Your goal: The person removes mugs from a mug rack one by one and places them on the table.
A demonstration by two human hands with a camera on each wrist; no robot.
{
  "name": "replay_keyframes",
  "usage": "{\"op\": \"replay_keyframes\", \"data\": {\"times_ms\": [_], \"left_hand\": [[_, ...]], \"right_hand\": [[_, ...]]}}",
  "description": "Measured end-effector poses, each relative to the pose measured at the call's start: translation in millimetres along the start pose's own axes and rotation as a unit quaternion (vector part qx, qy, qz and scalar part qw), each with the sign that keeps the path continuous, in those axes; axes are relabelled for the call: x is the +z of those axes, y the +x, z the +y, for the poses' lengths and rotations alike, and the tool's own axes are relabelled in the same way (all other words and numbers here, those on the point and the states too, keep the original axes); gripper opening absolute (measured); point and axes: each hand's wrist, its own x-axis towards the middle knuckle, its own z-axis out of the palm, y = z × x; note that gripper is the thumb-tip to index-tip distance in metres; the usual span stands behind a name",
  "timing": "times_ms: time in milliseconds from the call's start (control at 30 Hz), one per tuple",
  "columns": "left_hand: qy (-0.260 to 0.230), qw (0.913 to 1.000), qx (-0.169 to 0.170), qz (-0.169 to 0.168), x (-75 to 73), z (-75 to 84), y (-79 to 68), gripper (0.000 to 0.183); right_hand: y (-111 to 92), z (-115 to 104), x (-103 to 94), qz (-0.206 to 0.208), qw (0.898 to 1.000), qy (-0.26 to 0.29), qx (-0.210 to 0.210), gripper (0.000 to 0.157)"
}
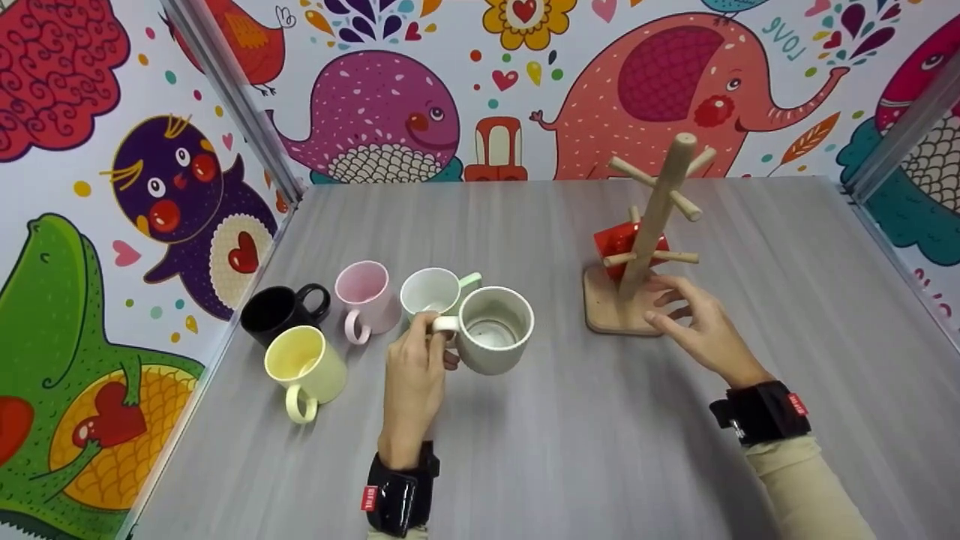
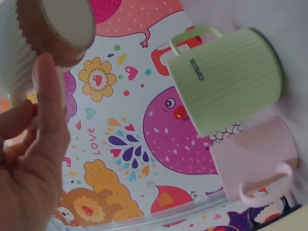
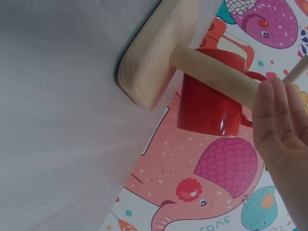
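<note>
My left hand (image 1: 416, 367) pinches the handle of a white mug (image 1: 493, 334), held up off the table with its mouth toward the head camera. In the left wrist view the same white mug (image 2: 53, 29) shows its ridged side and brown-banded bottom. My right hand (image 1: 701, 326) is beside the post of a wooden mug tree (image 1: 651, 225), fingers loosely bent around nothing. A red mug (image 1: 616, 238) hangs on a low peg at the tree's far side; in the right wrist view this red mug (image 3: 211, 103) is behind the post, its handle partly hidden.
Left of the held mug stand a pale green mug (image 1: 431, 289), a pink mug (image 1: 369, 296), a black mug (image 1: 274, 313) and a yellow mug (image 1: 311, 367). Printed panels (image 1: 510, 90) border the grey table (image 1: 555, 450) at the back and left.
</note>
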Motion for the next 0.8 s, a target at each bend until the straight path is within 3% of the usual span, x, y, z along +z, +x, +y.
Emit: {"op": "replay_keyframes", "data": {"times_ms": [367, 800], "left_hand": [[-0.004, 0.9988, -0.022, 0.043, -20.4, -12.7, -8.9, 0.004], [0.011, 0.9939, -0.076, 0.078, -47.8, -23.4, -23.1, 0.007]], "right_hand": [[2.6, 4.2, -2.6, 0.001, 0.999, -0.005, 0.044, 0.044], [3.1, 10.5, -5.0, 0.005, 0.997, -0.001, 0.073, 0.043]]}}
